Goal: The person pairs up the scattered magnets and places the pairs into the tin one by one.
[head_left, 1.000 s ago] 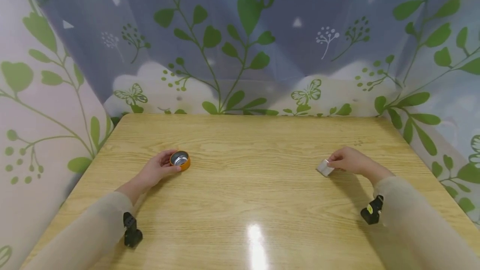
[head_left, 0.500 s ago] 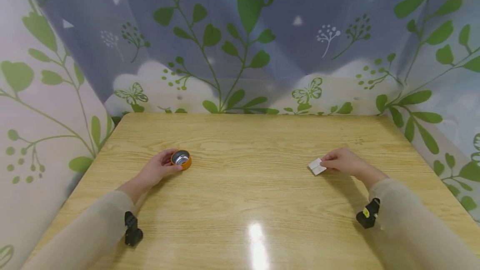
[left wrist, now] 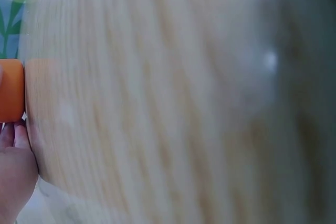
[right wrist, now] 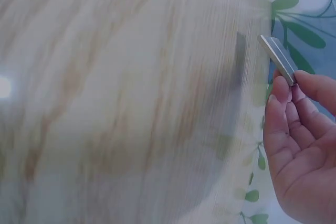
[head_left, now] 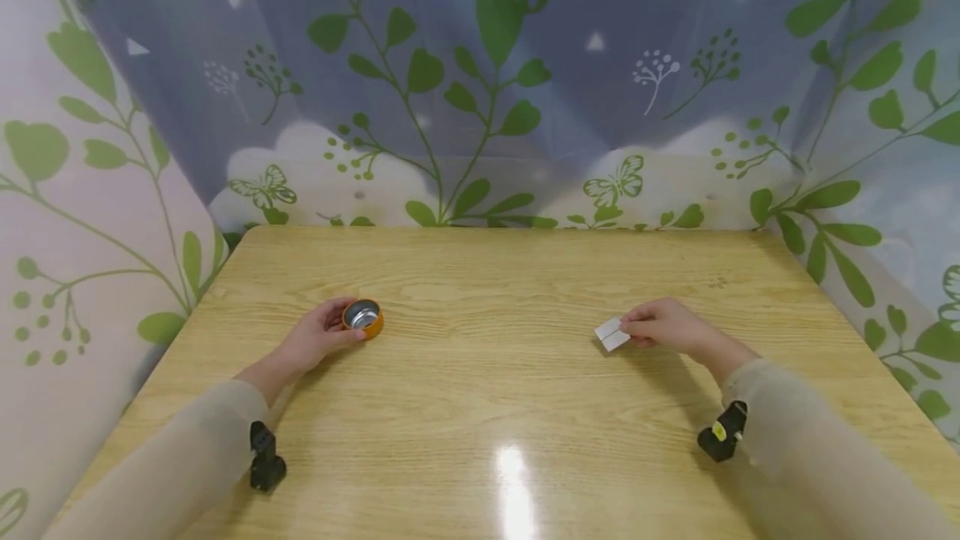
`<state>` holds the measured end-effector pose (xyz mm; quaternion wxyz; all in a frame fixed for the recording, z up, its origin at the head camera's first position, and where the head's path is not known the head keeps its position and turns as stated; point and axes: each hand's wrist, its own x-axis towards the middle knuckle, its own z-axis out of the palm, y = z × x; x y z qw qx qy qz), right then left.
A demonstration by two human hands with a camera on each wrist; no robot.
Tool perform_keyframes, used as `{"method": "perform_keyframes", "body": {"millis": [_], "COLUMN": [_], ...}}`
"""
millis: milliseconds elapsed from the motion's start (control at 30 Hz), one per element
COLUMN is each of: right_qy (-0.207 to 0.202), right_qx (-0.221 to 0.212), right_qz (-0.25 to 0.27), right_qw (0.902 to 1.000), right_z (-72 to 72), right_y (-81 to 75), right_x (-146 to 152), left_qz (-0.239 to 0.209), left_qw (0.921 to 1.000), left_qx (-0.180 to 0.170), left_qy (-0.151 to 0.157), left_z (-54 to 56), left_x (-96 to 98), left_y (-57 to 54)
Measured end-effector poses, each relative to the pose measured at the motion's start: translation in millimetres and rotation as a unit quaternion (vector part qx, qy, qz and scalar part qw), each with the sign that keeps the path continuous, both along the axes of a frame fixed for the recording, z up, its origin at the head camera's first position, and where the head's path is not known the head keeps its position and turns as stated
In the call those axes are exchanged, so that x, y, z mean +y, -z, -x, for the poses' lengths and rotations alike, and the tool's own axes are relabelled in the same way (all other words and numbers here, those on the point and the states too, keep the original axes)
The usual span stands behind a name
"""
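At the left of the table, my left hand [head_left: 311, 342] holds a small round orange bowl [head_left: 373, 331] with a shiny metal inside, thumb and fingers around its near side. The bowl is upright, its opening facing up. Only its orange wall [left wrist: 11, 92] shows at the left edge of the left wrist view, against the tabletop. On the right, my right hand [head_left: 667, 328] pinches a small flat silver-grey square piece [head_left: 612, 334] by one edge. A seam runs across its face. In the right wrist view the thin piece [right wrist: 278, 59] tilts above the table between thumb and fingertips.
The wooden table [head_left: 480, 390] has a bright light reflection near its front. A leaf-patterned curtain [head_left: 450, 107] stands along the back and both sides. A black wrist camera [head_left: 267, 458] hangs below the left sleeve, another camera [head_left: 722, 433] below the right.
My right hand has moved left with the silver-grey piece, which has turned so its flat face shows more toward the head camera. My left hand and the bowl have stayed nearly still.
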<state>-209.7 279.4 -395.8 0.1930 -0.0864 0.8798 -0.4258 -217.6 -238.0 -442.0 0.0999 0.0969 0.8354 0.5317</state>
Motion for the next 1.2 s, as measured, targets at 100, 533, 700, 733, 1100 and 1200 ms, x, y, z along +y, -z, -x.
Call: {"method": "perform_keyframes", "body": {"millis": [100, 533, 700, 733, 1100, 1200], "right_qy": [-0.001, 0.001, 0.0, -0.001, -0.001, -0.003], "right_qx": [0.0, -0.001, -0.001, -0.001, -0.006, -0.008], "right_qz": [0.005, 0.022, 0.027, 0.027, 0.034, 0.034], "right_qw": [1.0, 0.9998, 0.9996, 0.9996, 0.9994, 0.9994], "right_z": [-2.2, -0.3, 1.0, 1.1, 4.3, 5.0], "right_y": [-1.5, 1.6, 1.6, 1.2, 3.7, 4.4], "right_x": [-4.6, -15.7, -20.8, -22.0, -35.3, -39.5], "left_qz": [-0.002, 0.001, -0.002, -0.002, 0.002, -0.001], "left_qw": [1.0, 0.9999, 0.9999, 0.9999, 0.9999, 0.9999], "left_qx": [0.002, 0.014, 0.014, 0.013, 0.006, 0.008], "left_qy": [0.0, 0.0, 0.004, 0.004, 0.008, 0.009], "left_z": [1.3, 0.6, 1.6, 1.9, 2.9, 1.0], "left_x": [0.1, -1.6, -1.0, -1.3, -2.5, -2.0], "left_y": [1.4, 4.3, 4.7, 5.5, 5.7, 4.1]}}
